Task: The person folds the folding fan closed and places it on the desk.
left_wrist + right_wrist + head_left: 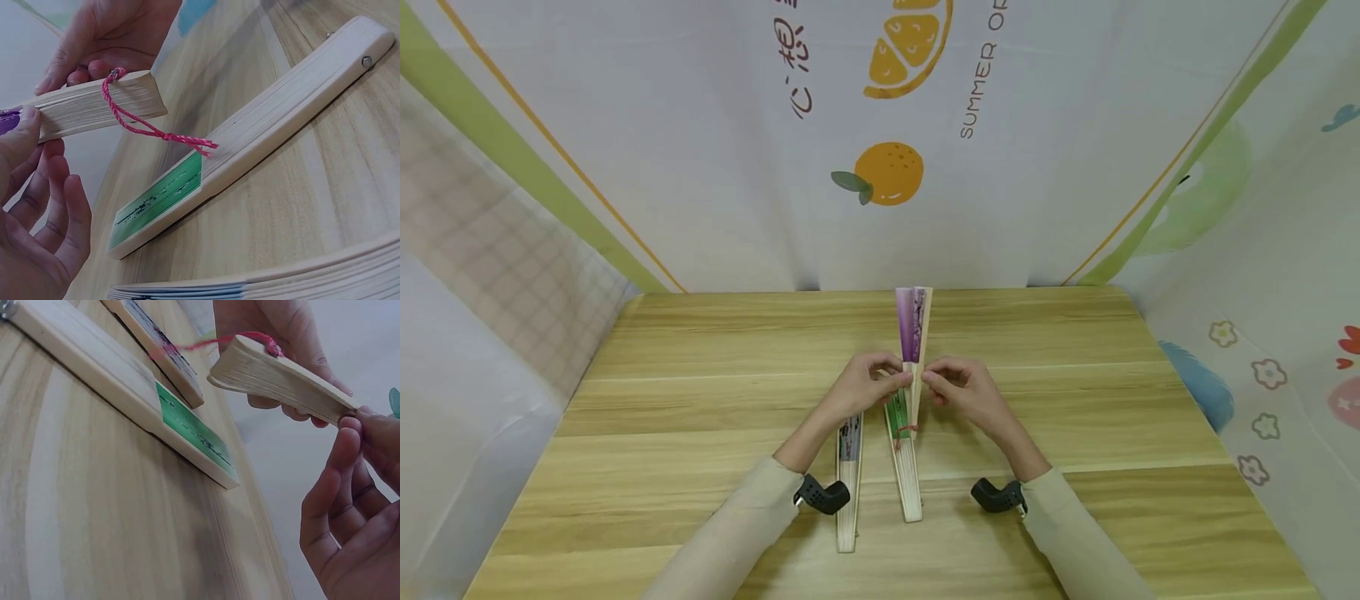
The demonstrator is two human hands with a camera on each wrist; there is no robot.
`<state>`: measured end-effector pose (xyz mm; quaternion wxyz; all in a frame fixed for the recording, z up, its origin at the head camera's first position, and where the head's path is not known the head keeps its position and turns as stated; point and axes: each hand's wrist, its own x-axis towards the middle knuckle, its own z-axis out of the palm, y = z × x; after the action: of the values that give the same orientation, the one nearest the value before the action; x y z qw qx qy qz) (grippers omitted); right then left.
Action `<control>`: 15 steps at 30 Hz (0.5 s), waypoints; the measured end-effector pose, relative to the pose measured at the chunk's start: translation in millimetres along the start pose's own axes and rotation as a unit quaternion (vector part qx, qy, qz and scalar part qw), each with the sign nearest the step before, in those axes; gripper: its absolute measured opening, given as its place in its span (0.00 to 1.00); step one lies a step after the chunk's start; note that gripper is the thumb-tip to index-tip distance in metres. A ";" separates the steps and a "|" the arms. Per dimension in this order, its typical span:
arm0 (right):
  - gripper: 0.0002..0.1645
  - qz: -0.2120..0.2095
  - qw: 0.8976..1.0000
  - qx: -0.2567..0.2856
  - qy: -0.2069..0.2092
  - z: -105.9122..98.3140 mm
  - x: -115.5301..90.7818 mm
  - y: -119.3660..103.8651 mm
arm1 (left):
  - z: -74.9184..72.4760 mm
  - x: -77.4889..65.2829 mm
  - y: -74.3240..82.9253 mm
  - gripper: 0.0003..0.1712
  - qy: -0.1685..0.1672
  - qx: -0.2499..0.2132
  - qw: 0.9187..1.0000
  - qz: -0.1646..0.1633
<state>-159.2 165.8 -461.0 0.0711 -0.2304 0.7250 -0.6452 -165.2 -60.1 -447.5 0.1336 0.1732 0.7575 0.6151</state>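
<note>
Both hands hold a purple folding fan (pixel 912 325) upright above the table, its leaf slightly spread at the top. My left hand (pixel 870 383) pinches the ribs from the left, and my right hand (pixel 967 390) pinches them from the right. From the fan's lower end hangs a pink-red cord loop (pixel 134 119). Beneath it a green folding fan (pixel 904 467) lies folded on the table. To the left, partly behind my left forearm, lies a grey folding fan (pixel 848 475), also folded. In the right wrist view the green leaf (pixel 194 434) shows clearly.
The wooden table (pixel 700 417) reaches back to a white printed cloth (pixel 737 208) with orange drawings. Cloth also hangs along both sides. A black wrist camera (pixel 823 495) sits on the left sleeve, another black camera (pixel 997 496) on the right.
</note>
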 end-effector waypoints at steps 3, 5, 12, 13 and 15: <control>0.07 0.001 1.000 -0.001 0.003 0.6 -0.3 0.5 | -0.2 -0.5 2.1 0.10 0.006 -0.001 1.000 -0.005; 0.07 0.002 1.000 0.002 0.003 0.9 -0.3 0.5 | 0.0 -3.4 9.0 0.09 0.008 -0.004 1.000 -0.007; 0.06 0.000 1.000 0.012 -0.009 1.2 -0.5 1.2 | 0.3 -12.5 25.2 0.08 0.007 0.000 1.000 0.006; 0.06 0.000 1.000 0.011 -0.010 1.0 -0.6 1.6 | 0.2 -10.7 20.5 0.08 0.006 0.004 1.000 0.006; 0.06 0.003 1.000 0.011 -0.012 0.8 -0.9 1.0 | -0.1 -7.0 10.7 0.09 0.003 0.011 1.000 0.003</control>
<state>-158.3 165.5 -462.3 0.0844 -0.2348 0.7180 -0.6498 -157.9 -61.2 -437.1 0.1279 0.1749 0.7641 0.6076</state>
